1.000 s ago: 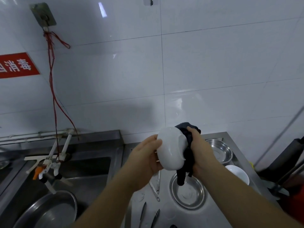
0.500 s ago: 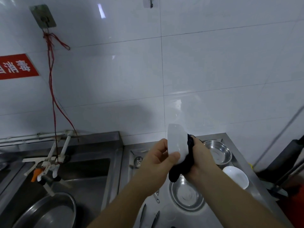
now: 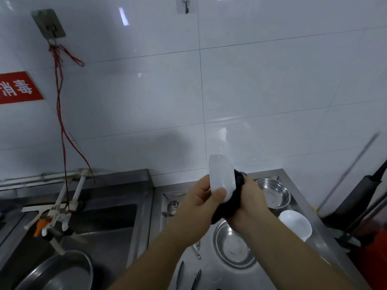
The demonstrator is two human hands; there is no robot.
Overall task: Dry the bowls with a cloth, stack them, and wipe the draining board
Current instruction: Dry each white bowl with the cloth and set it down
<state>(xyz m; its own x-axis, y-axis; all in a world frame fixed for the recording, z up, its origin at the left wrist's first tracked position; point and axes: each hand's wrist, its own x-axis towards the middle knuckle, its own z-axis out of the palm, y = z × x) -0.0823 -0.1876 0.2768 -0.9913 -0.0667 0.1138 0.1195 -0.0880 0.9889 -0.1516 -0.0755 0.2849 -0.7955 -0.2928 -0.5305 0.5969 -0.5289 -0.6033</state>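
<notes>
A stainless steel worktop [image 3: 270, 275] with a raised rim runs along a wall of large white glossy tiles [image 3: 272, 91]. On the wall hang a clear adhesive hook [image 3: 185, 6], a metal plate [image 3: 48, 23] with red string [image 3: 60, 114] trailing down from it, and a red sign [image 3: 17, 87] with white characters. To the left of the worktop is a steel sink [image 3: 100, 222], with a white tap assembly [image 3: 56, 214] over it and a large steel basin [image 3: 56, 271] lying low in it.

On the draining part of the worktop lie 2 steel bowls: one near the back rim [image 3: 273, 192] and one nearer the person [image 3: 233, 245], partly hidden by the forearms. A white bowl [image 3: 295, 226] sits upright just beside the right rim. Tongs [image 3: 195, 279] and other small utensils lie at the near edge, blurred.

The bowl being dried [image 3: 222, 174], white, is held up in the air above the worktop, turned on edge so that its rim faces right. The left hand [image 3: 201, 204] grips it, thumb curled over the near side. The right hand [image 3: 249, 201] clutches a dark cloth [image 3: 225, 208] bunched against the open side of the bowl, fingers wrapped round the cloth.
</notes>
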